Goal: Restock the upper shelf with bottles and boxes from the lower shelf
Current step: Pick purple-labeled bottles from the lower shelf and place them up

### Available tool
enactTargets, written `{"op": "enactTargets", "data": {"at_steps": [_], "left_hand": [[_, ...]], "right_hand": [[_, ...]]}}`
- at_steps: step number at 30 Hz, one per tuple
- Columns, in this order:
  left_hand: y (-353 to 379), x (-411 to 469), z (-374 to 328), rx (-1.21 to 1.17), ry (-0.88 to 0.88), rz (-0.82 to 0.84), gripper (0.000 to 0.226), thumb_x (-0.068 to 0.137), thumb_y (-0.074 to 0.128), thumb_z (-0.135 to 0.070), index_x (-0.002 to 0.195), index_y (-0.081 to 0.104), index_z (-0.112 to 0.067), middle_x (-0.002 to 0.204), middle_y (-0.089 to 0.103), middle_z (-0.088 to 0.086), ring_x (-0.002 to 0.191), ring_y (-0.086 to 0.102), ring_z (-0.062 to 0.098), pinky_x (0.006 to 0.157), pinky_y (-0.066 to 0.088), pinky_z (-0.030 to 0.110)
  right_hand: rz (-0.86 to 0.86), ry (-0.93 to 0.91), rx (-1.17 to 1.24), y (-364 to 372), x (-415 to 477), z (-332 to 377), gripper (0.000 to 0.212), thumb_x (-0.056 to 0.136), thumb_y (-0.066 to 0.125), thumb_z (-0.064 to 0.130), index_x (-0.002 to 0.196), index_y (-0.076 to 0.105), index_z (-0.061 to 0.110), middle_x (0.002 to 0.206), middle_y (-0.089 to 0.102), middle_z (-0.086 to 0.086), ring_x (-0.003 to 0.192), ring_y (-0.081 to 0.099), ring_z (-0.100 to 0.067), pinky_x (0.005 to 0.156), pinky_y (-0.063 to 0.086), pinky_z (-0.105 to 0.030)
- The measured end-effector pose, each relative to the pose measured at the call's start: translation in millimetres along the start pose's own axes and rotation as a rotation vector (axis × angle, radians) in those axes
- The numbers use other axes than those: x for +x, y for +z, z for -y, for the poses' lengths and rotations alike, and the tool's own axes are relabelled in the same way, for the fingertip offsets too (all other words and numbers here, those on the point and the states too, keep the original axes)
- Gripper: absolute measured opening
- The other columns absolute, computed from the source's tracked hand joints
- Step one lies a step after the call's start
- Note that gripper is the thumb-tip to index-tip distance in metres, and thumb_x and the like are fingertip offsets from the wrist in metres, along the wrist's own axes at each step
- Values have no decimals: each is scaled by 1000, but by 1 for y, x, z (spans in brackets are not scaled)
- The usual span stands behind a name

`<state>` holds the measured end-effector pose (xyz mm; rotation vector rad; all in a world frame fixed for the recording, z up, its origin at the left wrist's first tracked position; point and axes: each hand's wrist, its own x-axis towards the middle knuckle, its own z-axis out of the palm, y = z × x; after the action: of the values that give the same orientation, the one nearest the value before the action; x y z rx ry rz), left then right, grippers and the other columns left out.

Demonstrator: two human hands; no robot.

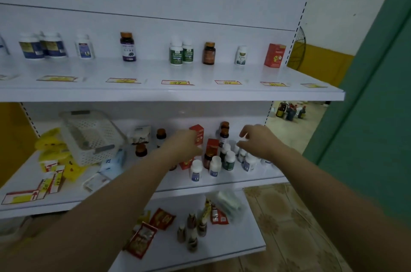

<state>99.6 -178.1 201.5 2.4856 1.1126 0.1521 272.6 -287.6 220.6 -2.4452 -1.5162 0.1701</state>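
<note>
- Reaching both arms forward, you face the upper shelf (155, 91), which carries a spaced row of bottles (176, 52) and a red box (274, 55) at its right end.
- Lower shelf (222, 179): white basket (89, 136) at left, loose stock clustered at right.
- Your left hand (184, 146) sits against a red carton (197, 132) in that cluster; its fingers are hidden, so I cannot tell the grip.
- Your right hand (260, 142) hovers over the white bottles (215, 166), fingers loosely curved, released, holding nothing.

left hand (185, 145): arm extended, grip unclear | right hand (260, 142): arm extended, fingers loosely curled
</note>
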Motion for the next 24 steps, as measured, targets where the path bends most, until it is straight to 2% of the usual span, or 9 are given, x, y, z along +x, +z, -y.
{"op": "enactTargets", "data": {"at_steps": [3,6,7,9,11,13,15,19,24], "left_hand": [[25,10,16,-28,-67,37,11,85,60,-21,82,57,-11,76,57,4,73,55,20,55,39,25],[43,21,32,-90,-156,83,14,86,56,-17,74,51,-15,77,57,3,77,57,21,60,40,26],[49,25,39,-97,-190,95,6,87,57,-17,84,53,-13,89,61,6,87,59,24,66,44,28],[61,30,52,-95,-270,102,31,88,58,-19,116,50,-8,118,57,13,108,55,26,84,45,30],[74,32,67,-130,-329,92,46,90,57,-20,132,42,-6,128,51,13,112,51,23,85,40,24],[86,35,82,-175,-374,55,38,90,56,-19,125,46,-8,113,52,8,100,48,18,69,39,21],[95,35,97,-187,-436,17,16,89,57,-19,103,50,-15,89,46,0,95,46,16,60,36,22],[101,36,128,-189,-549,-25,37,88,60,-20,118,50,-1,119,53,18,112,50,27,83,40,26],[97,52,179,-205,-624,-122,47,86,61,-18,125,44,4,123,51,22,112,52,30,86,43,31]], "right_hand": [[52,-11,-10,31,11,-17,36,87,59,28,118,57,9,114,60,-15,102,57,-29,79,43,-30],[136,-52,28,61,29,-26,23,86,58,22,101,59,6,106,63,-19,99,58,-32,73,42,-29],[168,-67,32,71,36,-28,19,86,57,22,97,56,6,106,62,-19,99,58,-32,71,41,-27],[192,-92,71,89,50,-31,26,88,57,22,109,56,8,116,59,-17,104,57,-30,71,38,-24],[217,-113,106,106,63,-32,38,89,58,21,123,53,6,122,57,-15,109,55,-28,72,35,-20],[256,-151,93,120,76,-28,37,91,56,20,124,52,5,122,57,-15,111,54,-29,79,38,-22],[283,-189,127,135,87,-20,34,91,55,18,121,53,4,118,57,-17,109,55,-31,84,44,-29],[337,-246,168,165,105,8,37,92,54,20,125,48,3,122,53,-17,109,51,-30,86,40,-31],[392,-255,227,206,128,56,49,95,51,25,137,36,5,136,43,-14,124,43,-29,99,36,-33]]}}
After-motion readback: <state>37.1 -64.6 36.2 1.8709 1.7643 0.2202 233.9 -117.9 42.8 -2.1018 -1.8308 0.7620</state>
